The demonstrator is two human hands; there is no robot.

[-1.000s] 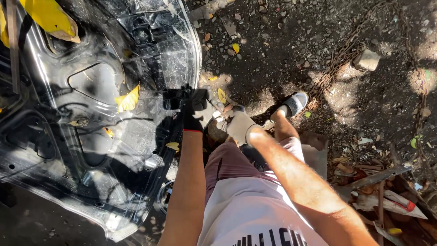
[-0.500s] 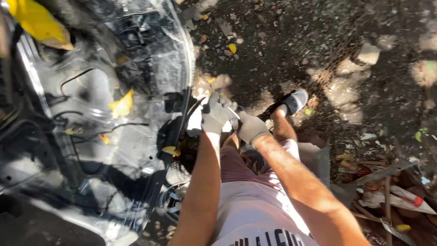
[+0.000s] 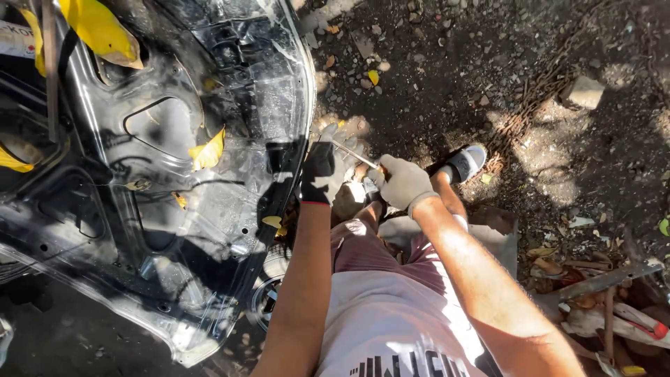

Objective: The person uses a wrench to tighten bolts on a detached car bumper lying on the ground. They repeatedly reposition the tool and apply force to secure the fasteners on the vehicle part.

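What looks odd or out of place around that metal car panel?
Yellow fallen leaves lie scattered on the bare metal car panel, which rests on littered dirt ground. The gloved left hand and right hand work a thin tool at its edge.

Both arms reach out in front of the body. The left hand [image 3: 322, 171] wears a glove, partly dark in shadow, with fingers curled. The right hand [image 3: 403, 183] wears a light glove and is closed in a fist. The two hands are near each other. Both forearms are bare.
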